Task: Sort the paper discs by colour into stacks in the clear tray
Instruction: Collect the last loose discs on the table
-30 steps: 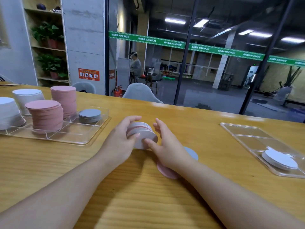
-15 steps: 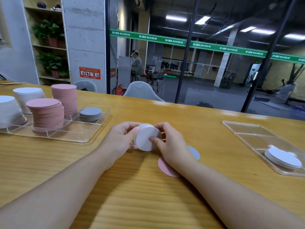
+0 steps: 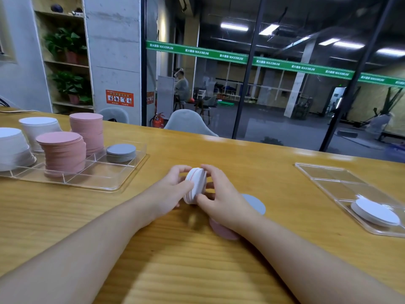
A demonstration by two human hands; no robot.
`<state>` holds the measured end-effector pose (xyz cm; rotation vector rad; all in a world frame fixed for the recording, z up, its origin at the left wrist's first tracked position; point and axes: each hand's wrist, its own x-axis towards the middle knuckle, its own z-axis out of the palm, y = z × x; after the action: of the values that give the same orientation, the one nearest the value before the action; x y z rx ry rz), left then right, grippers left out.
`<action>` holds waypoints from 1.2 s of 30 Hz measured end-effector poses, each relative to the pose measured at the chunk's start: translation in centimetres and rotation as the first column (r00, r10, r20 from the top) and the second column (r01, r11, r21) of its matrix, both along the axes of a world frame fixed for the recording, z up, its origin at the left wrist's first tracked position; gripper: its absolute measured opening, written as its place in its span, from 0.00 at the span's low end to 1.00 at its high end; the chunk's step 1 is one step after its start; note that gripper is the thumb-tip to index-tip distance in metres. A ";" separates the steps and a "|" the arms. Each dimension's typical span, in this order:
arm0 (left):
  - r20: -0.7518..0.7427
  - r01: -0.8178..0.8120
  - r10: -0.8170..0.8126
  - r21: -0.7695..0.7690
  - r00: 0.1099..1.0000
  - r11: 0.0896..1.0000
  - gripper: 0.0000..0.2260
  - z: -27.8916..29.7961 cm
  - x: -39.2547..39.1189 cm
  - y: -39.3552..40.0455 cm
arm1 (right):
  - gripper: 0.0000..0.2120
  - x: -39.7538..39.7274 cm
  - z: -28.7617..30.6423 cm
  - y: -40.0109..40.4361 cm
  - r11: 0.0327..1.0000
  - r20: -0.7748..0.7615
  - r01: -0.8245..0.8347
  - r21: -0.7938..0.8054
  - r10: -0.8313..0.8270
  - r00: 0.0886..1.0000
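Observation:
A small mixed stack of white and pink paper discs (image 3: 195,185) stands on edge at the table's middle, gripped from both sides by my left hand (image 3: 168,191) and my right hand (image 3: 221,198). Under my right wrist lie a loose grey disc (image 3: 255,204) and a loose pink disc (image 3: 221,230). The clear tray (image 3: 105,183) at the left holds two white stacks (image 3: 13,145), two pink stacks (image 3: 63,154) and a low grey stack (image 3: 121,152). A second clear tray (image 3: 328,178) at the right holds a low white stack (image 3: 375,212).
The wooden table (image 3: 197,270) ends at a far edge in front of a glass wall. A grey chair back (image 3: 188,122) rises behind that edge. A shelf with potted plants (image 3: 68,53) stands at the back left.
The held stack went from lying tilted on the table to standing on its edge between both hands. My hands closed in around it and lifted it slightly.

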<state>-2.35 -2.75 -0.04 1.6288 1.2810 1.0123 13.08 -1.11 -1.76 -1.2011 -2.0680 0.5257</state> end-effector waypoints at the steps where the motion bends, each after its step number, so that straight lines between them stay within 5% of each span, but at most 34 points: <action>1: -0.006 0.009 -0.009 0.003 1.000 1.000 0.16 0.0 0.0 0.0 | 0.32 0.0 0.0 -0.1 1.000 0.004 -0.015 -0.008 0.015 1.000; 9: -0.019 0.103 -0.102 0.020 0.995 0.995 0.24 -0.1 0.0 -0.2 | 0.40 -0.2 0.7 -0.8 0.999 0.052 -0.050 -0.019 0.051 0.997; 14: 0.108 0.165 -0.157 -0.069 0.982 0.984 0.33 -0.1 -0.1 -0.3 | 0.25 -0.4 0.9 -1.2 1.000 -0.005 -0.020 -0.018 0.020 1.000; 36: 0.052 0.061 -0.061 -0.005 0.997 0.998 0.20 0.0 -0.1 -0.9 | 0.21 0.4 0.2 0.0 0.989 -0.204 -0.037 -0.145 0.006 0.979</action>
<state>-2.47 -3.64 -0.04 1.6163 1.1922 1.0055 13.50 -1.13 -1.60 -1.1576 -1.8968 0.7910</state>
